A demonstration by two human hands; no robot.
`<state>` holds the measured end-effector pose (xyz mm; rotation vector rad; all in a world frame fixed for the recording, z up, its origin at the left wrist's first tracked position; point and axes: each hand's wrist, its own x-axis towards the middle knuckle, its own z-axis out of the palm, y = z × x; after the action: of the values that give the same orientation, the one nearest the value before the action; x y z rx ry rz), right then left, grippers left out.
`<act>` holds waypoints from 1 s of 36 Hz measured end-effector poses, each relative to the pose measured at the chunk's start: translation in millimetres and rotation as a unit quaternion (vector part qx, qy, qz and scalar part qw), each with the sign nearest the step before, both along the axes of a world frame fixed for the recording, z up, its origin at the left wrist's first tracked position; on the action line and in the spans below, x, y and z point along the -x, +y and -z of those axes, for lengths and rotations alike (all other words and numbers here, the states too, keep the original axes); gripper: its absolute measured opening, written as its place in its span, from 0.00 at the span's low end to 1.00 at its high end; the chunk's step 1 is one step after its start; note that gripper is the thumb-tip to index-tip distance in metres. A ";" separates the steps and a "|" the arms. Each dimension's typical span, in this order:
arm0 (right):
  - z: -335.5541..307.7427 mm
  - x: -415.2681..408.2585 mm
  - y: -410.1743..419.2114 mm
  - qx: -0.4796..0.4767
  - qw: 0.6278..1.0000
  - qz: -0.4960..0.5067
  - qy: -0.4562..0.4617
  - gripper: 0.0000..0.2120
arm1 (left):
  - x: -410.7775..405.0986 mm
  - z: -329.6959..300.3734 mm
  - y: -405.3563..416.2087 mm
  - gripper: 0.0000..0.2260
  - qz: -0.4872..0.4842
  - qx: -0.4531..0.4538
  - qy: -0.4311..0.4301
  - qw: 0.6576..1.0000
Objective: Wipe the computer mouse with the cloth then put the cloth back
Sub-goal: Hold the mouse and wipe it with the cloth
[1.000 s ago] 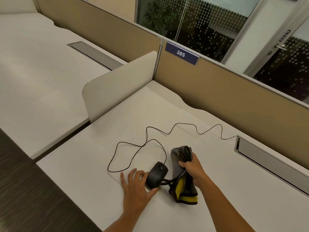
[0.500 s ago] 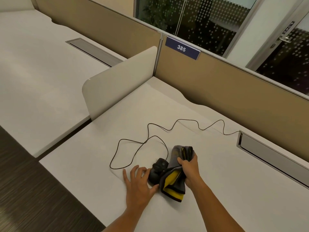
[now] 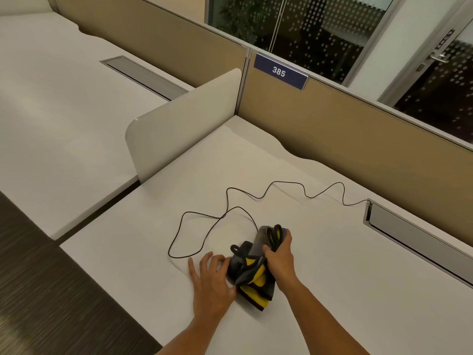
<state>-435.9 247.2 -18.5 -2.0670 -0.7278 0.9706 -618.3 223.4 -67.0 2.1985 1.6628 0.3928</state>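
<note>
Left hand (image 3: 212, 280) laid flat, fingers spread, thumb pressed sideways. Right hand (image 3: 280, 257) closed in fist, forearms extended forward.

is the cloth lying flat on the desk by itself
No, the right hand grips the bunched cloth and holds it over the mouse.

Cable (image 3: 220, 219) loops beyond bare desk (image 3: 358, 290)

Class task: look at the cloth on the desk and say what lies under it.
The cloth, gripped by the right hand, covers the mouse almost wholly; the mouse cannot be made out. The left hand rests beside it.
</note>
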 end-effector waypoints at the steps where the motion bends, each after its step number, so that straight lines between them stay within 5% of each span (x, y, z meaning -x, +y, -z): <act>1: -0.5 1.4 -1.6 0.003 1.000 -0.006 -0.009 0.38 | 0.0 0.2 0.0 0.23 0.002 0.002 0.006 1.000; 9: -4.9 15.4 -14.7 0.001 0.998 -0.039 -0.052 0.40 | 0.8 -2.6 -1.8 0.18 -0.001 0.006 0.008 1.000; 16: -4.8 23.6 -35.7 -0.020 0.997 -0.067 -0.036 0.41 | 0.6 -6.6 -1.6 0.30 0.008 -0.017 0.022 1.000; 22: -19.0 -17.3 -28.5 -0.066 0.997 -0.047 -0.018 0.38 | 2.4 0.4 -0.1 0.29 0.001 -0.010 -0.018 1.000; 27: -48.9 -52.2 9.1 0.004 0.971 -0.196 -0.134 0.38 | 1.6 2.6 0.4 0.31 -0.009 -0.011 -0.024 1.000; 36: -64.2 -40.3 67.3 0.116 0.870 -0.426 -0.221 0.47 | 1.7 4.5 1.3 0.34 -0.011 0.004 -0.017 1.000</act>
<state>-395.7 314.4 45.7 -2.2098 -1.9637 1.0629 -620.1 224.7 -71.5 2.1571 1.6703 0.4263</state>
